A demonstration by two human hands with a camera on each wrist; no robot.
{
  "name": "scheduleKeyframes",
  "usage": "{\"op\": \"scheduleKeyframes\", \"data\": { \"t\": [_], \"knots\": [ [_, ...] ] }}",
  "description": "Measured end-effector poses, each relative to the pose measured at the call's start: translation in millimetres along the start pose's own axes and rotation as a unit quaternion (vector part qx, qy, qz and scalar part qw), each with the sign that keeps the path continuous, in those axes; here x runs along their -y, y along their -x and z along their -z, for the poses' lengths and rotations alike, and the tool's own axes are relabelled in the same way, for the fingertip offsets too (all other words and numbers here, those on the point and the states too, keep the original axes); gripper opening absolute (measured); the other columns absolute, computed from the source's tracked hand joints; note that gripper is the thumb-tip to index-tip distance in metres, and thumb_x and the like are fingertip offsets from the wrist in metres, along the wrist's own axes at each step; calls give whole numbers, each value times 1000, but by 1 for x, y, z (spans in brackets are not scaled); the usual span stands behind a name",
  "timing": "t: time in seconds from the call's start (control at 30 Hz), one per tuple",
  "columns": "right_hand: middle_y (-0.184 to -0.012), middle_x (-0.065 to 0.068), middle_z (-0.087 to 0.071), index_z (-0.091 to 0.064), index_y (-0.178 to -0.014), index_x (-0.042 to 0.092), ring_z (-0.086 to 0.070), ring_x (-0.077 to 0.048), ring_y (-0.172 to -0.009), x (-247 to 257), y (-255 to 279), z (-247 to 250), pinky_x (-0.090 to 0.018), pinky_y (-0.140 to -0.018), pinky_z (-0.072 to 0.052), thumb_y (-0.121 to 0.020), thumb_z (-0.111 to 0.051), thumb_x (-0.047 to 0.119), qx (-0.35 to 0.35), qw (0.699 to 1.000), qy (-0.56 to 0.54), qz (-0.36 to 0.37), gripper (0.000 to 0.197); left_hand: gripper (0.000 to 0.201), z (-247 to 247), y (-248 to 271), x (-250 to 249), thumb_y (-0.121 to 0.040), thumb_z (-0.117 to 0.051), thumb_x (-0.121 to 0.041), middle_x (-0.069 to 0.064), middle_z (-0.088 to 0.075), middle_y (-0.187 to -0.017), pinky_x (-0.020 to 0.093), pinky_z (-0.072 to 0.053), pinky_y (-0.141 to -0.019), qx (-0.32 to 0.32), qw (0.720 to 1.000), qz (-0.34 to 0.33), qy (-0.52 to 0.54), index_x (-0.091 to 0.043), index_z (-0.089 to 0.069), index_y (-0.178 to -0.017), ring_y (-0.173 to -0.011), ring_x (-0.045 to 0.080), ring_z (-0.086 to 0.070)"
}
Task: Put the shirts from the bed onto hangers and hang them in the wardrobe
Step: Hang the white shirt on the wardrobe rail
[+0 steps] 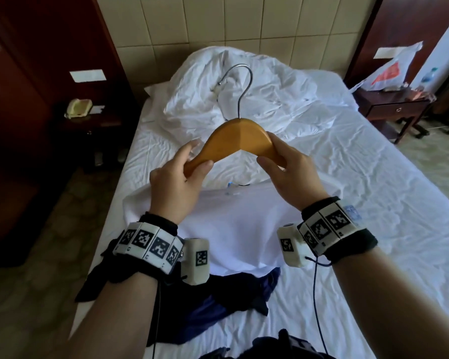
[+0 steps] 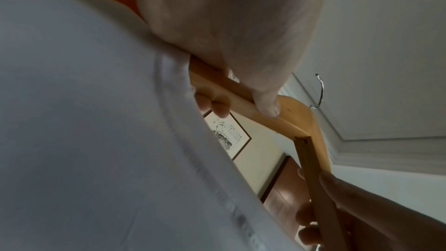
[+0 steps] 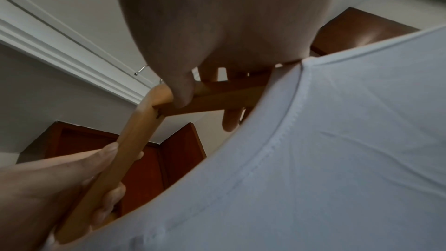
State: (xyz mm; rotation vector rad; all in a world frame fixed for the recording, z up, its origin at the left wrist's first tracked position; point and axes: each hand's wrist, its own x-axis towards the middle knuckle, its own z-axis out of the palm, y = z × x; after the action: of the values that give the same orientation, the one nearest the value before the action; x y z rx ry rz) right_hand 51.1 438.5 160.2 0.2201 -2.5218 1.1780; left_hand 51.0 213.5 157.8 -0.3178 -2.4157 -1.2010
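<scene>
Both hands, left hand (image 1: 176,177) and right hand (image 1: 290,169), grip the wooden hanger (image 1: 240,141) ends above the white shirt (image 1: 239,229); forcing it through the collar may stretch it.

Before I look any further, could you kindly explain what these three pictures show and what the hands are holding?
No machine here: a person wears a head camera and one on each wrist, on bands with black-and-white markers. The head view looks down at a bed with a white sheet. The left hand and right hand each grip one arm of a yellow wooden hanger with a metal hook. Below lie a white shirt and dark blue clothing. The wrist views look up along the fingers.
</scene>
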Motion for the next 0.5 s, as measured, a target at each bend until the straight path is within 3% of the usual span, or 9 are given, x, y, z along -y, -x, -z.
{"op": "scheduleKeyframes", "data": {
  "t": [0.1,0.23,0.33,0.5],
  "knots": [
    [-110,4,-69,-52,-138,25,-63,-15,-104,-10,1,5,-33,-93,-46,-85,-53,42,-5,1000,-19,8,55,51,-9,3,-9,-86,-57,-46,-23,-50,-69,53,-49,-84,2,1000,16,-5,-18,-58,-130,-75,4,-51],
    [-102,3,-67,-52,-137,24,-62,-19,-105,-33,0,20,-49,-97,-44,-81,-44,61,-5,1000,-9,-7,67,52,-24,4,-28,-86,-56,-46,-22,-49,-69,55,-47,-86,-3,999,26,-22,-19,-58,-130,-76,9,-51],
    [-98,4,-64,-53,-136,22,-60,-22,-104,-45,-1,39,-51,-96,-43,-79,-37,66,-8,1000,8,-7,74,52,-40,2,-45,-86,-56,-47,-20,-49,-67,53,-47,-87,-7,999,27,-27,-19,-58,-130,-68,0,-50],
    [-109,-2,-66,-50,-139,21,-57,-25,-111,-70,-2,77,-50,-101,-39,-78,-39,69,-27,999,30,-28,79,47,-69,-6,-72,-89,-61,-44,-19,-52,-74,43,-51,-82,-6,1000,8,-25,-20,-57,-129,-74,10,-53]
  ]
}}
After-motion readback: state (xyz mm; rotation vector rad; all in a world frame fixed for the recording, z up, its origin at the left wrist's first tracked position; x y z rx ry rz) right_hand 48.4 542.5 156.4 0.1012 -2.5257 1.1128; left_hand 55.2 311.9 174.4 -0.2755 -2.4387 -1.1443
